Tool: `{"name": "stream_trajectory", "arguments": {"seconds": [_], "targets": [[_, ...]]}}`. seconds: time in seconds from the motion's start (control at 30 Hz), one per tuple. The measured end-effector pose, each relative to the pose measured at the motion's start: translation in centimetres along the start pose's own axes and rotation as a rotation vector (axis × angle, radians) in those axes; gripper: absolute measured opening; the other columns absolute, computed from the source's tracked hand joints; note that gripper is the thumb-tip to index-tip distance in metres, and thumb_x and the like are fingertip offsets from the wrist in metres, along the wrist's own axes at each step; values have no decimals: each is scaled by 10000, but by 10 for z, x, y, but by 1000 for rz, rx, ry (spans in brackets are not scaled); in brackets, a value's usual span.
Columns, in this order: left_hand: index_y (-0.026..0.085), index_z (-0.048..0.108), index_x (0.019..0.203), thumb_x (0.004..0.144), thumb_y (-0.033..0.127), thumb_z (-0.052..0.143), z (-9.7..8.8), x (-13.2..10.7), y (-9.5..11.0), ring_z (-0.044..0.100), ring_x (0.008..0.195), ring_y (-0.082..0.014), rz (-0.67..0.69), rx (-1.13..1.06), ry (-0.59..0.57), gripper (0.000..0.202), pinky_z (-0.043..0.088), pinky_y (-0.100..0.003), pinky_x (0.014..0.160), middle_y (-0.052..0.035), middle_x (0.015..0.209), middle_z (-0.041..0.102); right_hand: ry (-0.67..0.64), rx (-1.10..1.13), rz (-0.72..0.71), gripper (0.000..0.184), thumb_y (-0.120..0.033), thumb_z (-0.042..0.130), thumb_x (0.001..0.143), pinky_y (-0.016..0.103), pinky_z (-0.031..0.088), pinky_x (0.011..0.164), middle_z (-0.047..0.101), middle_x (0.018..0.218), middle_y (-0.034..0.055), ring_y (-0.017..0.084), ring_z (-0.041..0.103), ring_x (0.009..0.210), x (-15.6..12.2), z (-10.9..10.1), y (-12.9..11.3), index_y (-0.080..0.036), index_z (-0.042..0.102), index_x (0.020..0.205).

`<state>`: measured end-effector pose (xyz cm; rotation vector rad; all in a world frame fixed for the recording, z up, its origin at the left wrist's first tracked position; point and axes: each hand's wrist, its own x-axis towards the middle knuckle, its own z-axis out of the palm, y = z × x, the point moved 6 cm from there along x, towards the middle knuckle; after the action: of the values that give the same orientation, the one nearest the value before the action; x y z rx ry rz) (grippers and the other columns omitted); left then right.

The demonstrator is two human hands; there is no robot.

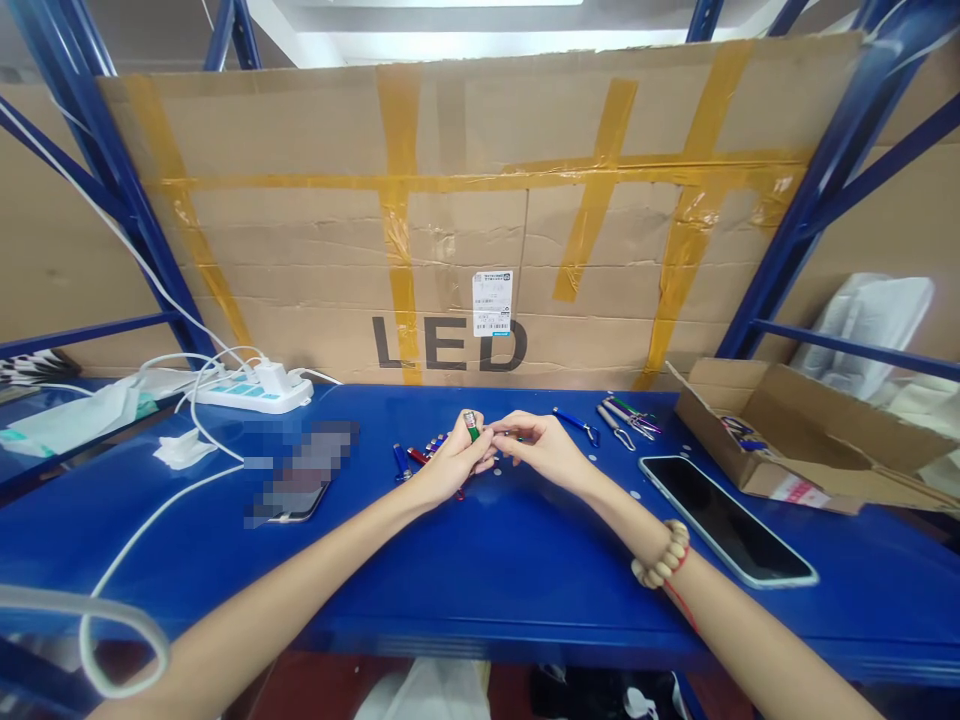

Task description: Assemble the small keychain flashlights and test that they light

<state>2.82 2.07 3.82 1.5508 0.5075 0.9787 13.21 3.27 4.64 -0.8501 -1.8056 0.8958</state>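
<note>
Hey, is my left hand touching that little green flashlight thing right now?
Touching. The head view shows the left hand with its fingertips closed around the small green flashlight, lifting it off the blue table.

A small green cylindrical keychain flashlight with a silver metal tip [471, 427] stands nearly upright, tip upward, pinched at its lower part between the fingers of the left hand [454, 462] just above the blue bench [480, 570]. The right hand [541, 448] meets it from the right, its fingertips touching the left hand's beside the green body and closed on a tiny part too small to make out. Both hands hover over the middle of the bench, close to its far edge.
</note>
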Motion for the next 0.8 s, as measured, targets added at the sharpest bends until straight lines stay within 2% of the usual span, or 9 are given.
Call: {"name": "stream_trajectory", "arguments": {"seconds": [0.1, 0.17, 0.3, 0.37, 0.5, 0.67, 0.8], "targets": [[212, 257, 780, 813, 513, 492, -3, 0, -1, 275, 505, -44, -34, 41, 0, 383, 235, -189, 488, 75, 655, 263, 16, -36, 6, 221, -347, 675, 683, 229, 472, 521, 633, 786, 43, 111, 574, 612, -1, -2, 0, -144, 688, 770], [205, 276, 778, 854, 494, 422, -7, -2, 1, 279, 529, -58, -38, 136, 23, 331, 238, -202, 499, 63, 671, 289, 73, -83, -21, 186, -330, 669, 690, 234, 467, 549, 640, 754, 42, 123, 582, 642, -1, -6, -4, -147, 676, 720], [195, 341, 784, 914, 453, 268, -9, -6, 8, 310, 603, -97, -7, 533, 29, 298, 287, -241, 579, 37, 698, 356, 272, -116, -73, 191, -347, 640, 724, 234, 449, 562, 665, 777, 50, 137, 593, 684, -3, -20, -14, -159, 672, 737], [196, 349, 788, 923, 434, 237, -7, -8, 9, 339, 630, -111, -1, 676, 1, 295, 303, -255, 615, 31, 702, 374, 308, -137, -91, 188, -344, 638, 726, 227, 431, 541, 668, 781, 51, 133, 589, 672, -4, -22, -18, -159, 671, 720], [198, 362, 810, 926, 384, 251, -5, -9, 8, 406, 652, -124, 12, 790, -25, 245, 327, -252, 627, 17, 724, 444, 256, -216, -108, 145, -297, 633, 729, 215, 405, 521, 663, 749, 38, 127, 585, 670, -5, -17, -21, -165, 678, 686], [196, 423, 815, 923, 352, 287, -11, -6, 3, 501, 665, -130, -2, 885, -49, 233, 365, -234, 631, 14, 729, 536, 185, -314, -85, 138, -279, 626, 740, 208, 387, 509, 654, 730, 32, 115, 569, 644, -5, -13, -16, -169, 675, 675], [201, 489, 902, 924, 348, 306, -14, -8, -1, 574, 734, -159, 0, 1007, -101, 236, 389, -242, 651, -11, 793, 603, 85, -538, -103, 116, -275, 595, 775, 216, 383, 535, 636, 759, 19, 108, 546, 634, -8, -13, -14, -187, 652, 726]]}}
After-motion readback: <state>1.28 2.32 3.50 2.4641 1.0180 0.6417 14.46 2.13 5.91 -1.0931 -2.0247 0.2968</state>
